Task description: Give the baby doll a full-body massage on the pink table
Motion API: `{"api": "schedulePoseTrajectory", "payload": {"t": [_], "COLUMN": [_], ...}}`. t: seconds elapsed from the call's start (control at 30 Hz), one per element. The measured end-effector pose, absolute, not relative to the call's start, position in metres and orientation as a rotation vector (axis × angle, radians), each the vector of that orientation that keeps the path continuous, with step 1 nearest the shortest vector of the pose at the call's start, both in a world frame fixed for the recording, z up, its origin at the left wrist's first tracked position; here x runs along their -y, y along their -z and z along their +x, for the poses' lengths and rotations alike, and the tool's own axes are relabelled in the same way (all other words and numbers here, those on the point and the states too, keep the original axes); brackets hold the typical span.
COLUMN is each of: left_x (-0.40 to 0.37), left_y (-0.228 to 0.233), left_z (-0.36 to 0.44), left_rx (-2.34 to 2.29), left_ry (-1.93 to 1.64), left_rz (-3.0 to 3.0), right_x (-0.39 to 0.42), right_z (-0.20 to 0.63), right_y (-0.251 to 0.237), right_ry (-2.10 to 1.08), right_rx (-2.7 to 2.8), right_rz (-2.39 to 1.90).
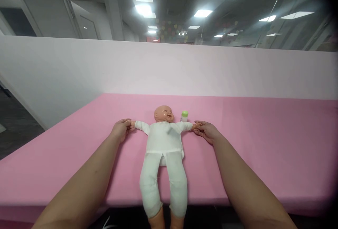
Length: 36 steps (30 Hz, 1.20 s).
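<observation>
A baby doll (163,148) in a white suit lies on its back on the pink table (264,144), arms spread wide, legs hanging over the near edge. My left hand (120,129) grips the doll's hand on the left side. My right hand (206,130) grips the doll's other hand on the right side. A small bottle with a green cap (184,116) stands just behind the doll's shoulder, close to my right hand.
A pale pink partition wall (169,67) rises behind the table. The table's left edge drops to a dark floor (16,134). A door (87,21) and ceiling lights show beyond the partition.
</observation>
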State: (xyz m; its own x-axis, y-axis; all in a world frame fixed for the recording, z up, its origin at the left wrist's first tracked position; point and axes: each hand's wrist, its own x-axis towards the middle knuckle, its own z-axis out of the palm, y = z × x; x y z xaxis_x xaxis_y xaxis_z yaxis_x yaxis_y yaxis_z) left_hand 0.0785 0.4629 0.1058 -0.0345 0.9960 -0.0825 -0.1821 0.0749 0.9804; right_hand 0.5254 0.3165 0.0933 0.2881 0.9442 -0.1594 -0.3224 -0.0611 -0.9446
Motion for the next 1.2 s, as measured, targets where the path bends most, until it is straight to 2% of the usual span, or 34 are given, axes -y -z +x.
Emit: {"api": "schedulePoseTrajectory", "payload": {"t": [1.2], "left_x": [-0.462], "left_y": [-0.107], "left_z": [0.080], "left_rx": [-1.176], "left_ry": [-1.272], "left_rz": [0.962], "right_x": [-0.327], "right_z": [0.534], "right_y": [-0.084], "right_ry": [-1.117], "right_rx": [0.693], "right_rz": [-1.320]}}
